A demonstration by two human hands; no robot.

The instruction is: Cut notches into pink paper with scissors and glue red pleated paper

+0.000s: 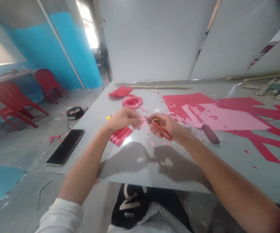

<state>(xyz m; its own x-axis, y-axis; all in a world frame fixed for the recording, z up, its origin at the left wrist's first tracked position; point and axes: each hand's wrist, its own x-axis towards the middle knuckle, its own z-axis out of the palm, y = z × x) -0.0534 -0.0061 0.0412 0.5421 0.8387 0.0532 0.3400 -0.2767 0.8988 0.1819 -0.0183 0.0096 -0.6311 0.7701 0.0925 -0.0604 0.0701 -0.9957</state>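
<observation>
Left hand [124, 119]: thumb and fingertips drawn together in a pinch on a small pink paper piece [144, 121]; no clear gap visible between them. Right hand [165, 124]: fingers curled around the handles of one pair of scissors [163, 129], orange; blades pointing toward the left fingertips, at the pink piece. Whether the blades are parted, cannot tell.

Pleated strip [121, 136], red: one, on the table [130, 171], just below the left fingers. Rosette [132, 102], pinkish red: one, beyond the left fingers. Folded red paper [120, 92]: beyond the rosette. Stick [161, 87]: one, lying crosswise, farthest ahead of both hands' fingers. Phone [65, 147], dark screen: one, well apart, left of the left fingers.

Red sheet [183, 98]: ahead and right of the right fingers. Pink sheet [239, 119]: right of the same fingers, overlapping the red. Dark red handle [210, 133]: one, right of the right fingers, near the pink sheet.
</observation>
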